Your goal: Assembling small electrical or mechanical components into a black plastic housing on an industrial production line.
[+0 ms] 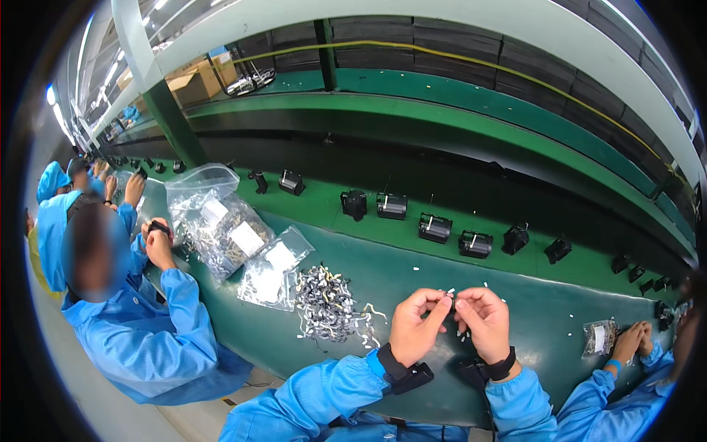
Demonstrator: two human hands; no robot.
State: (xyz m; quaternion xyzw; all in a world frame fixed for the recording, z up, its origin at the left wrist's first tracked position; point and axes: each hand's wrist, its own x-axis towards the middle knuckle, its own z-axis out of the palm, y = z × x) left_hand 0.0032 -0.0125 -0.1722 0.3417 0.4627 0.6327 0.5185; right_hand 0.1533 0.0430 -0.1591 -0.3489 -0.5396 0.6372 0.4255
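My left hand (414, 324) and my right hand (487, 323) meet over the green table, fingertips pinched close together. Between them is a small dark piece with a white end (451, 292), mostly covered by the fingers, so its exact kind is unclear. Several small white bits (464, 336) show just below my right fingers; whether they hang or lie on the table I cannot tell. To the left of my left hand lies a heap of short black and white wires (324, 303) with small white ends, some yellowish ones at its right side.
Clear plastic bags (228, 232) of small parts lie behind the heap. Black box-shaped units (434, 227) stand in a row on the green strip (317, 210) beyond the table. A co-worker (140, 309) sits at left; another person's hands (630, 342) work at right beside a small bag (599, 338).
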